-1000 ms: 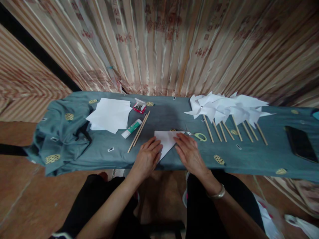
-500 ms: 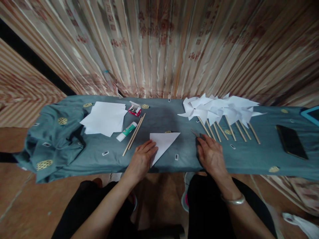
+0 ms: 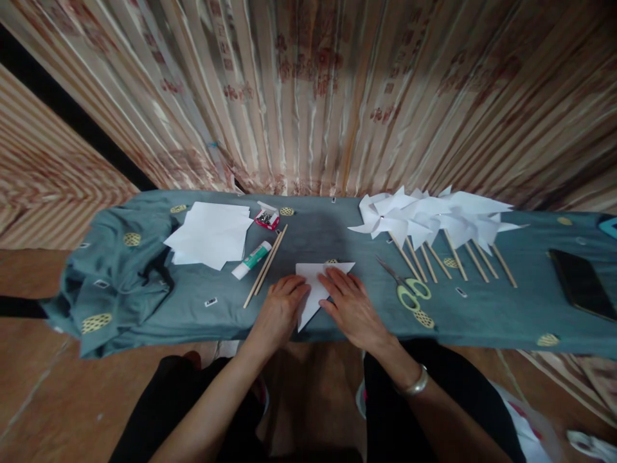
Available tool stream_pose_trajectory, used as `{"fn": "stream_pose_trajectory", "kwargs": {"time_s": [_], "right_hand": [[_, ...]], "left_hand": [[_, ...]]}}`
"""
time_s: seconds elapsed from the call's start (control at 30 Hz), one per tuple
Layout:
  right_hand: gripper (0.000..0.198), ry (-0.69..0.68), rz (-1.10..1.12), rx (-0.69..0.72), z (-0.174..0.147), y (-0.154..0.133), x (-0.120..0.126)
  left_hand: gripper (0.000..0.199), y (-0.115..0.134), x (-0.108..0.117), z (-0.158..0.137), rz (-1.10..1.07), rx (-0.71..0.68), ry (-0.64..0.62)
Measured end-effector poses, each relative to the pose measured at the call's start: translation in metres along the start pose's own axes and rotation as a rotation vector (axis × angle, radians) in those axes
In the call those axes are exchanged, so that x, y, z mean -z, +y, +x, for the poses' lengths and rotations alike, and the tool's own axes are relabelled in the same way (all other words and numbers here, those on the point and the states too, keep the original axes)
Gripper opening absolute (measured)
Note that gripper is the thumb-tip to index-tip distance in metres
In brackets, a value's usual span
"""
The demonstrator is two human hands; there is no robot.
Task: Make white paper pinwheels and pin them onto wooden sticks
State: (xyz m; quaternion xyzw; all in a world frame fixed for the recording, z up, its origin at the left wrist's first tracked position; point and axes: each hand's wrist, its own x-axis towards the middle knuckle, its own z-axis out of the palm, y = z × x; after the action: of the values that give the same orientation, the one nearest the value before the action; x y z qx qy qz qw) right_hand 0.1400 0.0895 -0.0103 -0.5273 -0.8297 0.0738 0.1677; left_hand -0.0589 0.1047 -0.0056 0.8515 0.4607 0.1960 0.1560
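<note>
A white sheet of paper folded into a triangle point(image 3: 311, 302) lies on the cloth in front of me. My left hand point(image 3: 282, 305) holds its left edge, fingers close together and bent over it. My right hand point(image 3: 348, 305) rests on the right part of the paper, fingers apart and lying flat, with nothing gripped. To the right of that hand, scissors with light green handles point(image 3: 409, 292) lie on the cloth, blades pointing up and left.
A green patterned cloth point(image 3: 202, 321) covers the table. On the left are stacked white paper sheets point(image 3: 212, 231), a glue stick point(image 3: 251, 260), a small red box of metal pins point(image 3: 267, 216) and two wooden sticks point(image 3: 265, 267). Several paper pinwheels point(image 3: 434, 215) and a black phone point(image 3: 583, 283) lie right.
My right hand has let go of the scissors, leaving them on the cloth, and moved left onto the folded paper. My left hand stays at the paper's left edge.
</note>
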Motion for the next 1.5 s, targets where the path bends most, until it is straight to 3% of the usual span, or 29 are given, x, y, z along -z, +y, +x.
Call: {"fn": "stream_pose_trajectory", "kwargs": {"time_s": [0.3, 1.0, 1.3, 1.5], "right_hand": [[0.05, 0.046, 0.018, 0.006, -0.004, 0.0, -0.001], [0.049, 0.028, -0.009, 0.035, -0.009, 0.002, 0.002], [0.044, 0.133, 0.122, -0.137, -0.005, -0.002, -0.006], [0.043, 0.22, 0.161, -0.307, 0.005, 0.027, -0.006]], "left_hand": [[0.036, 0.0, -0.007, 0.003, 0.042, 0.016, 0.073], [0.035, 0.004, -0.01, -0.001, 0.075, 0.005, 0.031], [0.047, 0.003, -0.005, -0.001, 0.032, 0.009, -0.002], [0.053, 0.0, -0.003, 0.0, 0.006, 0.001, -0.032]]}}
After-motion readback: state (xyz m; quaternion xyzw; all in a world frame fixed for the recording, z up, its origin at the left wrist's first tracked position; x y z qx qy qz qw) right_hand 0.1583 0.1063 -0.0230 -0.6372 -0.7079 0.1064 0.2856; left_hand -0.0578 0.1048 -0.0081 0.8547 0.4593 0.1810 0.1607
